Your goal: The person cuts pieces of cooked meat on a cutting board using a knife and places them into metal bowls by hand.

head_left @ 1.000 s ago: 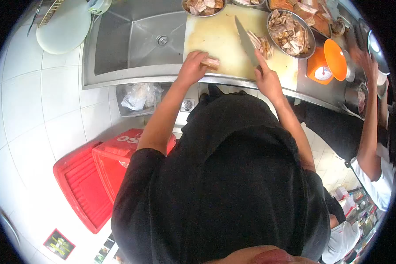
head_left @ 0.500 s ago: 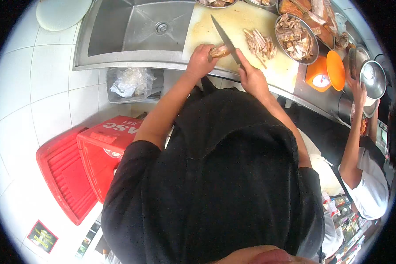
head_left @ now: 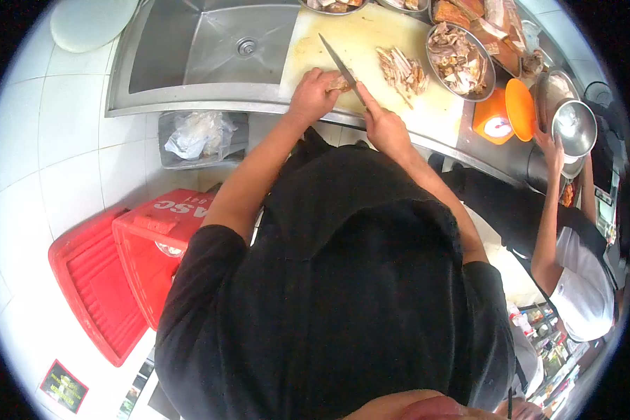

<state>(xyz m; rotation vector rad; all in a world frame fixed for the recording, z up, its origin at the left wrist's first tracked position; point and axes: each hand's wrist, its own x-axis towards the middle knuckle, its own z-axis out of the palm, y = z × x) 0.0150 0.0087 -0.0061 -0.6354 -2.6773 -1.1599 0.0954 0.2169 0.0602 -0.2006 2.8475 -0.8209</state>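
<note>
On the pale cutting board [head_left: 308, 45], my left hand [head_left: 315, 96] is closed on a small piece of meat [head_left: 339, 83] near the front edge. A long knife [head_left: 337, 59] is gripped in my right hand [head_left: 385, 126], its blade angled to the upper left and lying against the right side of the piece. To the right of the knife lies a heap of sliced meat strips [head_left: 403, 72]. A metal bowl of cut meat [head_left: 460, 61] stands beyond the strips, at the board's right side.
A metal sink [head_left: 217, 45] is at the left. An orange scale [head_left: 493, 120] stands right of the board, near large meat slabs [head_left: 500, 35]. A co-worker [head_left: 581, 280] at the right holds a metal bowl [head_left: 574, 128]. Below the counter are a bin [head_left: 241, 150] and red crate [head_left: 136, 259].
The whole view has shifted slightly, with the counter now further left and higher. My left fingers cover more of the meat piece. The co-worker's bowl has turned a little and sits nearer the scale.
</note>
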